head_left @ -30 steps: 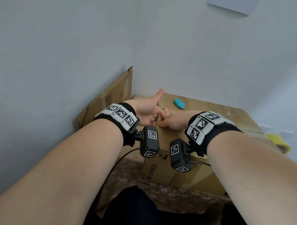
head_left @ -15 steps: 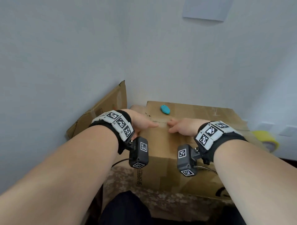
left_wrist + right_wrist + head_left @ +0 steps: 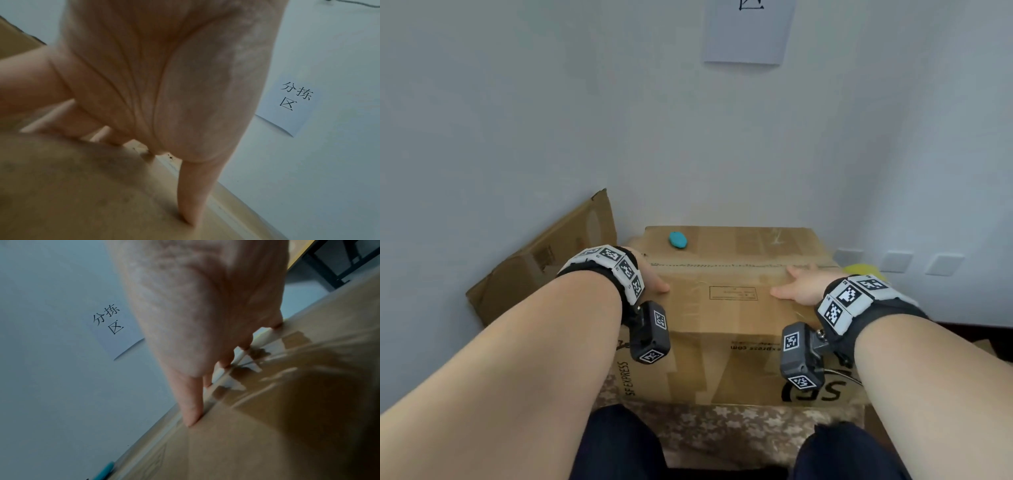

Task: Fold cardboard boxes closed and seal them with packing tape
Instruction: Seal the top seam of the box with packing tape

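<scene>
Nearest, dark trouser knees [image 3: 619, 445] are cut off by the lower edge, before a patterned cover [image 3: 722, 428]. On it sits the cardboard box [image 3: 722, 342], flaps shut. The left hand [image 3: 650, 277] and right hand [image 3: 799, 287] lie flat, fingers straight, pressing its top; the left's fingers hide behind the wristband. Beyond: a teal object [image 3: 678, 240], a half-hidden yellow tape roll [image 3: 859, 270], wall paper [image 3: 748, 31] cropped above

Pale wall [image 3: 551, 102], paper sign [image 3: 748, 32], 3 wall sockets [image 3: 899, 261].
</scene>
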